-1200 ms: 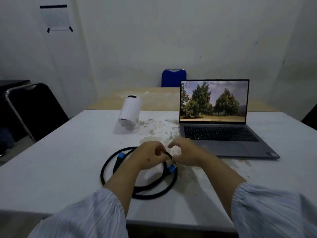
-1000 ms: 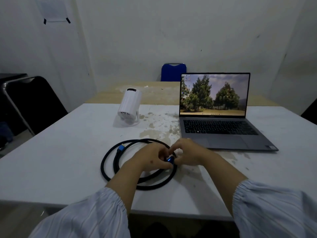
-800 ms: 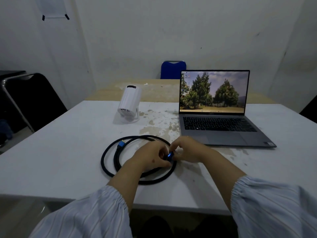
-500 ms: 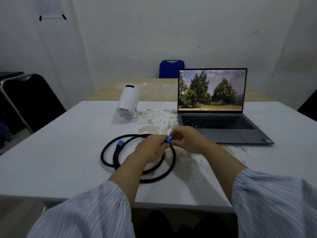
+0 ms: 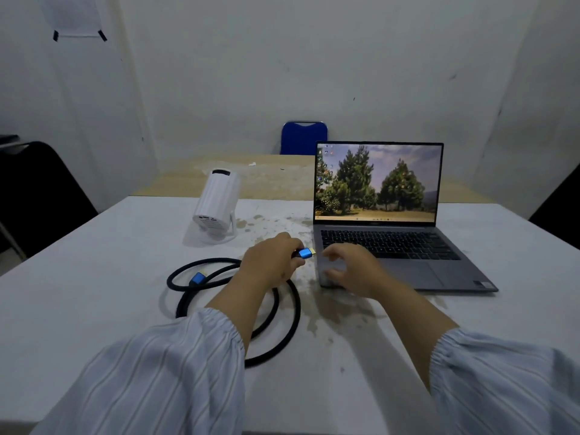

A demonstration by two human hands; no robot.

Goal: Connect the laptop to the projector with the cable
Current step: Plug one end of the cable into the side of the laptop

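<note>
Seen from above a white counter (image 5: 94, 277): left hand (image 5: 270, 262) with fingers (image 5: 293, 246) pinched shut on the blue plug (image 5: 303, 253) of a black cable (image 5: 282, 328), gold tip aimed at the left edge of the open laptop (image 5: 392, 255) just beyond the fingertips. Right hand (image 5: 348, 268) spread open, gripping nothing, resting at the laptop's near-left corner. Looks braided, light and springy, coiled behind the left wrist with the second plug (image 5: 197, 278) loose; best held by the rigid plug shell; white projector (image 5: 216, 199) standing farther off.
</note>
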